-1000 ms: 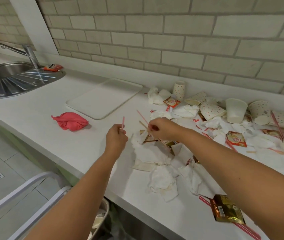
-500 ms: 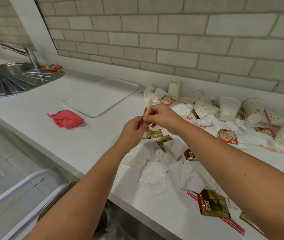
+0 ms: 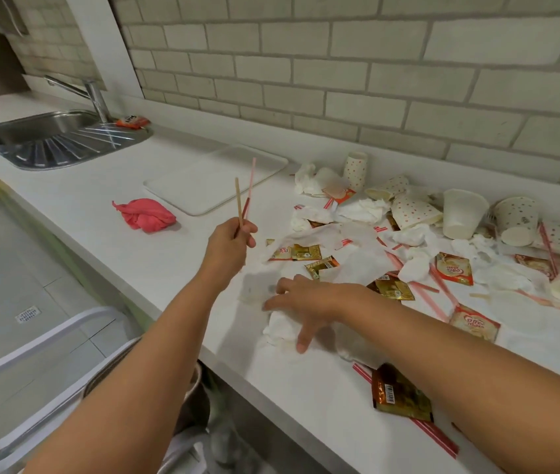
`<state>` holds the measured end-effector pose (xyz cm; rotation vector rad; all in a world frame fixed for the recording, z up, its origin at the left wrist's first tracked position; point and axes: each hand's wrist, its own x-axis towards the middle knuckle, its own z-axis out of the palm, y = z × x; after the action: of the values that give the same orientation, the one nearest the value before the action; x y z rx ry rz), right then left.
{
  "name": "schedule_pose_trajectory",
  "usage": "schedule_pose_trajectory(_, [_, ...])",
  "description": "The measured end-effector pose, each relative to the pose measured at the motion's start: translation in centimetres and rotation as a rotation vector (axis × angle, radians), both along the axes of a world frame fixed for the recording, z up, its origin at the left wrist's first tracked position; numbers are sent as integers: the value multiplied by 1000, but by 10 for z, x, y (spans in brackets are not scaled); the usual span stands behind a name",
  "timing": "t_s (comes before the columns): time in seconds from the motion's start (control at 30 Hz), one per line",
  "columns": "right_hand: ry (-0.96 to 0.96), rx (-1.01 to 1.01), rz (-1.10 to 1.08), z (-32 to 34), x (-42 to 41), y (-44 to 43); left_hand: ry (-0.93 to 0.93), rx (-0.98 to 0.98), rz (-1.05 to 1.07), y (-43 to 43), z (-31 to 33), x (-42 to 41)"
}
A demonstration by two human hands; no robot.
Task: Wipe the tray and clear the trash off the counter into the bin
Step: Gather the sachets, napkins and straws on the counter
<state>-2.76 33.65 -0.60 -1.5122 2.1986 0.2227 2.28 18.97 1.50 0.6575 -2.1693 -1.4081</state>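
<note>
My left hand (image 3: pixel 229 241) holds a wooden stir stick (image 3: pixel 238 205) and a pink straw (image 3: pixel 250 186) upright above the white counter (image 3: pixel 101 220). My right hand (image 3: pixel 309 297) hovers with fingers spread over crumpled white napkins (image 3: pixel 283 328) near the counter's front edge. The white tray (image 3: pixel 213 181) lies flat behind, with a pink cloth (image 3: pixel 145 213) balled up left of it. Gold sachets (image 3: pixel 400 393), straws and dotted paper cups (image 3: pixel 412 210) litter the counter to the right. The bin (image 3: pixel 183 405) shows below the counter edge, partly hidden by my left arm.
A steel sink (image 3: pixel 60 138) with a tap sits at the far left, an orange packet (image 3: pixel 133 121) on its drainer. A brick wall backs the counter. White chair rails (image 3: pixel 32 350) stand on the tiled floor at lower left.
My right hand passed the wooden stick to my left hand, then dropped down to the napkins. My left hand now holds stick and straw together and has moved left.
</note>
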Motion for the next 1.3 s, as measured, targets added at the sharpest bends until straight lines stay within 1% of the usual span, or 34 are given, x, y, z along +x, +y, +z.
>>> schedule_pose_trajectory(0.07, [15,-96,-22,-5,-3,-1,0,8,16,2,-2,5])
schedule_pose_trajectory(0.2, [81,-296,2,-10,-3,-2,6,38,46,7,-4,17])
schedule_pose_trajectory(0.37, [106,-359,-7,-27,-4,-7,-45,71,74,2,-6,40])
schedule_pose_trajectory(0.43, [73,-369,-51,-25,0,-10,-45,79,58,-5,-7,47])
schedule_pose_trajectory(0.57, [-67,-403,-185,-11,7,-19,-39,145,14,-18,-9,58])
schedule_pose_trajectory(0.7, [-45,-501,-277,-3,8,-46,-89,180,-36,-35,-16,70])
schedule_pose_trajectory(0.77, [-87,-551,-346,4,16,-69,-75,207,6,-49,-17,81])
schedule_pose_trajectory(0.87, [-201,-662,-402,19,40,-102,-14,288,88,-71,-20,98])
schedule_pose_trajectory(0.97, [-322,-653,-392,24,71,-132,1,345,146,-96,-33,114])
schedule_pose_trajectory(1.03, [-405,-631,-357,18,89,-149,-2,313,167,-108,-46,128])
schedule_pose_trajectory(1.07, [-431,-610,-335,13,97,-157,-26,267,168,-114,-55,134])
schedule_pose_trajectory(1.17, [-450,-469,-285,-9,118,-178,-163,115,103,-141,-97,152])
schedule_pose_trajectory(1.3, [-416,-290,-331,-45,139,-207,-394,79,101,-178,-148,170])
